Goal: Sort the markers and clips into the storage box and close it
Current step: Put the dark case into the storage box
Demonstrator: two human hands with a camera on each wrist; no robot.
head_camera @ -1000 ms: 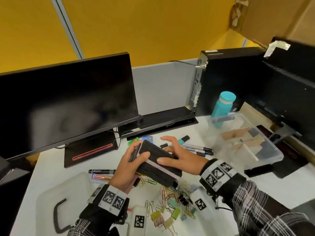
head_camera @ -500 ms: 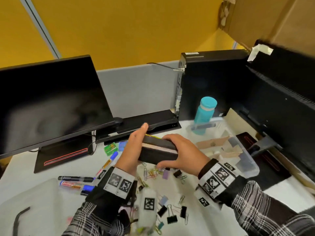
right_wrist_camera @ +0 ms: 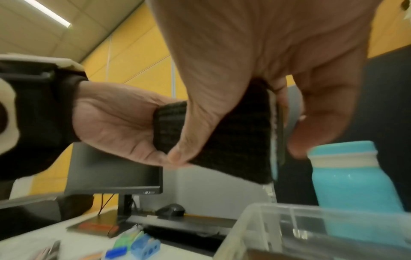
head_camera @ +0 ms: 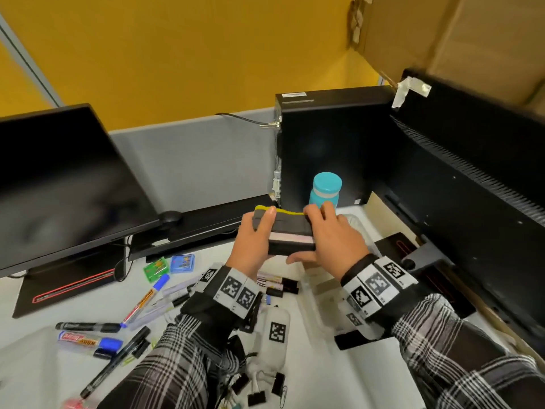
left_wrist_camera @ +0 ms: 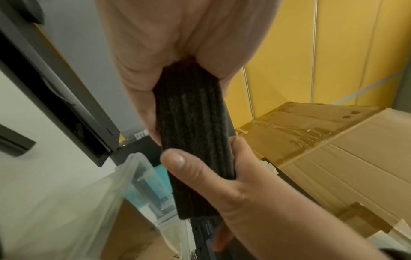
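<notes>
Both hands hold a black felt eraser block with a pale stripe and a yellow edge, level and above the table. My left hand grips its left end, thumb on top. My right hand grips its right end, fingers over the top and thumb underneath. In the left wrist view the eraser block runs between both palms. It hangs over the near left part of the clear storage box, whose rim shows below it. Several markers and binder clips lie on the white table.
A teal bottle stands behind the box, next to a black computer tower. A monitor fills the left. Small green and blue boxes lie by its stand. The clear lid lies at the near left. A second black screen borders the right.
Both hands have lifted the eraser block off the pile of clips and carried it up and to the right, over the box. The markers and clips stayed on the table.
</notes>
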